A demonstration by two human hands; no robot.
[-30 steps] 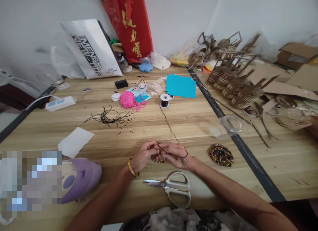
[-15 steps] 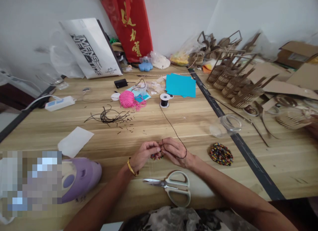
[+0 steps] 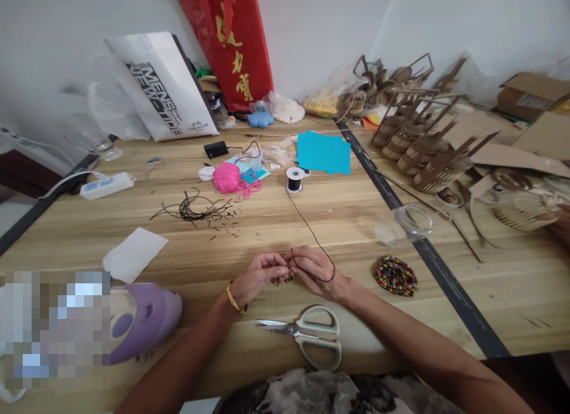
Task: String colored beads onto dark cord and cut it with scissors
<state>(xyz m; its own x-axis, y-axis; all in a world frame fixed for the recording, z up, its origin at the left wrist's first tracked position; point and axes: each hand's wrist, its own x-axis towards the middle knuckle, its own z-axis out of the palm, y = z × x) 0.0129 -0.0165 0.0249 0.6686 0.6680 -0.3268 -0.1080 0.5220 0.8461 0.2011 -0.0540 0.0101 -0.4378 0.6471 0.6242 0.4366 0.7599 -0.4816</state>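
Observation:
In the middle of the table, my left hand (image 3: 257,278) and my right hand (image 3: 318,272) meet over a small beaded string (image 3: 283,280). The left fingers pinch it, and multicoloured beads show below them. Between my right thumb and fingers is a thin black cord (image 3: 314,236), looped over the back of that hand and running up to a white spool (image 3: 294,179). The fingertips hide where cord and beads meet. Scissors (image 3: 297,331) with cream handles lie just below my hands, blades pointing left. A coil of multicoloured beads (image 3: 396,276) rests to the right.
Cut black cords (image 3: 196,207) and snippets lie at left centre, near pink yarn (image 3: 227,177). Blue sheets (image 3: 324,152) lie farther back. A purple appliance (image 3: 149,319) and white card (image 3: 136,253) are at left. Small woven baskets (image 3: 414,152) and clear plastic rings (image 3: 414,221) occupy the right.
Both hands stay in nearly the same place, with only slight finger movement at the beads. The cord's loop and the things on the table look the same.

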